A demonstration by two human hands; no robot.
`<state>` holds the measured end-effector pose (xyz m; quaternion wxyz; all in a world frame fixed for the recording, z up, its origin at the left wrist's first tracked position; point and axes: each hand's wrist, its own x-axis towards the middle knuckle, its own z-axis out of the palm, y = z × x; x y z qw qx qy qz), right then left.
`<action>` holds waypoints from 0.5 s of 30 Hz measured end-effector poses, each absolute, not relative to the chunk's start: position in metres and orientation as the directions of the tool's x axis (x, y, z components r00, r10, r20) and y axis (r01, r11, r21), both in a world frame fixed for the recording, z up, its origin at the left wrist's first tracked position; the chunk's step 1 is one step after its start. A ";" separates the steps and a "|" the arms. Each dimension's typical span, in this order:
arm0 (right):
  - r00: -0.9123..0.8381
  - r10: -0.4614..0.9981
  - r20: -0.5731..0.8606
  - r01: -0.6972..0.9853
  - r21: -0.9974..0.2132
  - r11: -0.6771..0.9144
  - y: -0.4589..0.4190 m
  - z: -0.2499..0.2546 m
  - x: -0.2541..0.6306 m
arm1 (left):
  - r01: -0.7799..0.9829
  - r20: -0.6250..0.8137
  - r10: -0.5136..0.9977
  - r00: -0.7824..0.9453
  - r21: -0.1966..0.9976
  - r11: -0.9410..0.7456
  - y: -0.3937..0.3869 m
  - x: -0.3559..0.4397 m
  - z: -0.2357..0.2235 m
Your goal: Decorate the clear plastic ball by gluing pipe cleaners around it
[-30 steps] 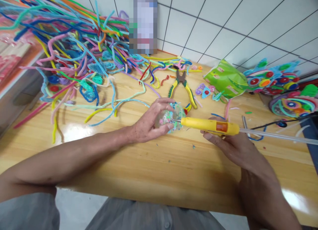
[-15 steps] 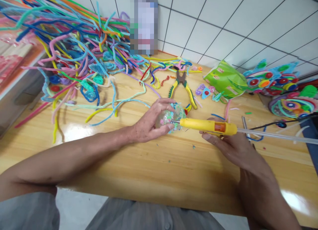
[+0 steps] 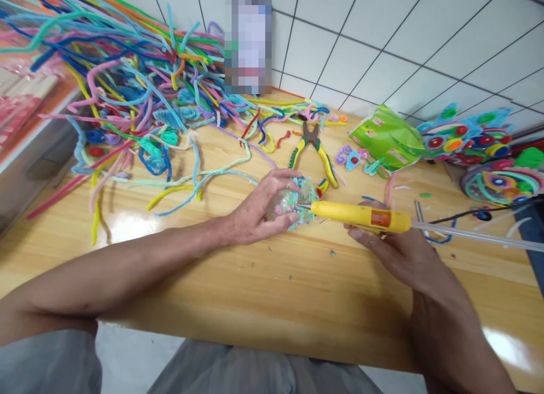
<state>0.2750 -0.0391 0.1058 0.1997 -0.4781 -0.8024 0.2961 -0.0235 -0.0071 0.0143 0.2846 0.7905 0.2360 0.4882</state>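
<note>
We find the left grip (image 3: 261,210) closed around a clear rounded piece (image 3: 306,201) flecked with green, blue and pink bits, held just above or on the surface (image 3: 255,292); we cannot tell which. The right grip (image 3: 382,235) is wrapped around a smooth yellow glue gun (image 3: 357,215), its metal nozzle at the piece and a translucent glue stick (image 3: 476,236) protruding from its rear. At far left we note an open-topped box (image 3: 40,156) with pale and red items (image 3: 21,102) under glossy clear plastic. A crinkled green packet (image 3: 385,138) lies at right, contents hidden from us. Fuzzy, bendable stems (image 3: 144,93), straight, curled and coiled, heap at upper left. Pliers (image 3: 312,147) lie beyond the piece, handles spread, and fuzzy decorated ornaments (image 3: 463,136) stand beside the packet.
</note>
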 end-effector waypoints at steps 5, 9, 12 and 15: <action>-0.457 0.888 0.042 0.661 -0.652 0.371 -0.040 0.104 0.275 | 0.102 0.627 0.660 0.414 0.689 -0.718 -0.008 -0.024 0.015; -0.440 0.898 0.011 0.687 -0.639 0.345 -0.041 0.105 0.276 | 0.100 0.624 0.658 0.422 0.689 -0.718 -0.007 -0.024 0.015; -0.434 0.901 0.011 0.683 -0.648 0.337 -0.040 0.107 0.275 | 0.093 0.617 0.662 0.425 0.698 -0.710 -0.007 -0.024 0.015; -0.440 0.897 0.035 0.668 -0.655 0.353 -0.039 0.108 0.274 | 0.099 0.611 0.670 0.422 0.703 -0.704 -0.007 -0.024 0.015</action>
